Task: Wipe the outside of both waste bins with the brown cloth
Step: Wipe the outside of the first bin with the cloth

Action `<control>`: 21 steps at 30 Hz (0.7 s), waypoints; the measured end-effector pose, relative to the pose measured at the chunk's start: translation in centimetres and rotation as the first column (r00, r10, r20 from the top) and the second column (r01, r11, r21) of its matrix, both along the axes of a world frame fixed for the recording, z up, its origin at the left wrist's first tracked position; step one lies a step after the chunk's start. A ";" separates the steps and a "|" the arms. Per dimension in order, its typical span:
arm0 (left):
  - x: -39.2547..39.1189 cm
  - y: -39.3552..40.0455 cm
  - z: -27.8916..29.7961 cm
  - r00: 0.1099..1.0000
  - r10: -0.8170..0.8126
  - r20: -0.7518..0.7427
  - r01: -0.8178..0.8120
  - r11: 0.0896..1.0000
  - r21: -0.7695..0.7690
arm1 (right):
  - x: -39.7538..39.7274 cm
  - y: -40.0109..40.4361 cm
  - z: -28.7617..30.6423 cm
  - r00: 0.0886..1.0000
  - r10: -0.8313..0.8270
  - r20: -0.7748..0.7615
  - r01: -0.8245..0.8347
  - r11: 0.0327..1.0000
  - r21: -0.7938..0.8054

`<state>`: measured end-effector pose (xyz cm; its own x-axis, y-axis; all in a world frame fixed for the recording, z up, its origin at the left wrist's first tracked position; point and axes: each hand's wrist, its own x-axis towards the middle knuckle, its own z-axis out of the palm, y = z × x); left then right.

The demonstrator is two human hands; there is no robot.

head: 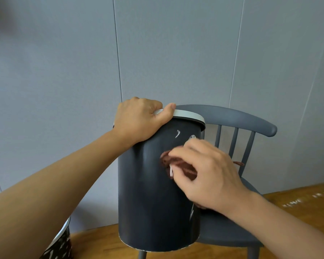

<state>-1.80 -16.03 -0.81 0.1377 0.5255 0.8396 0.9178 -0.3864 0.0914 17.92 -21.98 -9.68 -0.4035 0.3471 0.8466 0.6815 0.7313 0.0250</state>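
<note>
- Wiping the dark bin (pixel 150 202) at frame centre, a right hand (pixel 206 174) pinches the brown cloth (pixel 178 163) against its side.
- Left hand (pixel 138 118) grips the white rim (pixel 189 114), steadying it.
- Second bin (pixel 61 243) waits lower left.
- Firm overlapping strokes should serve best.

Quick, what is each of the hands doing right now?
Left hand: grips the white rim of the dark bin, steadying it.
Right hand: holds the brown cloth against the bin's side.
</note>
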 end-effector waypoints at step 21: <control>-0.1 0.5 0.2 0.999 -0.030 0.015 0.031 1.000 -0.005 | -1.1 1.3 0.6 0.960 -0.114 -0.254 0.124 0.992 0.022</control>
